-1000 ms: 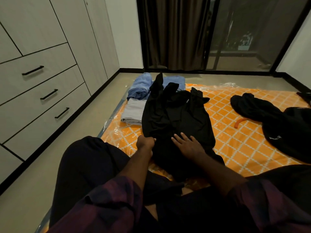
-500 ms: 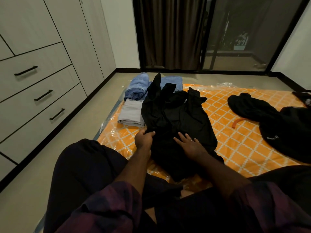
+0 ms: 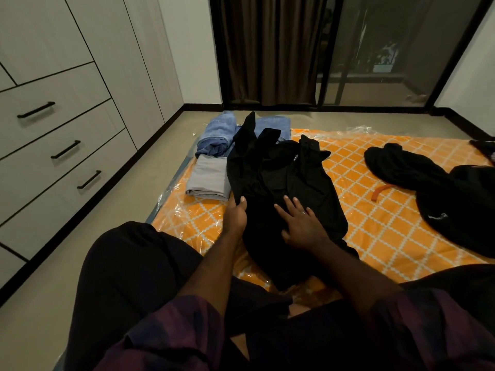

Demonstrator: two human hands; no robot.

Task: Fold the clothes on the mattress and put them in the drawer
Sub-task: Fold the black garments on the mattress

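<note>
A black garment [image 3: 284,178] lies lengthwise on the orange patterned mattress [image 3: 380,231] in front of me. My left hand [image 3: 236,215] grips its left edge, thumb on top. My right hand [image 3: 302,223] rests flat on the cloth with fingers spread. A folded grey piece [image 3: 209,180] and folded blue pieces [image 3: 217,135] lie at the mattress's far left corner. A heap of unfolded black clothes [image 3: 442,194] sits at the right. Closed drawers [image 3: 53,145] with black handles fill the wall on the left.
Bare floor [image 3: 160,167] runs between the mattress and the drawers. A dark curtain [image 3: 267,49] and glass door [image 3: 388,49] stand behind the mattress. An orange strap [image 3: 380,192] lies by the black heap. My knees frame the near edge.
My left hand slid forward along the garment's left edge, and my right hand shifted slightly up the cloth. The view moved a little closer.
</note>
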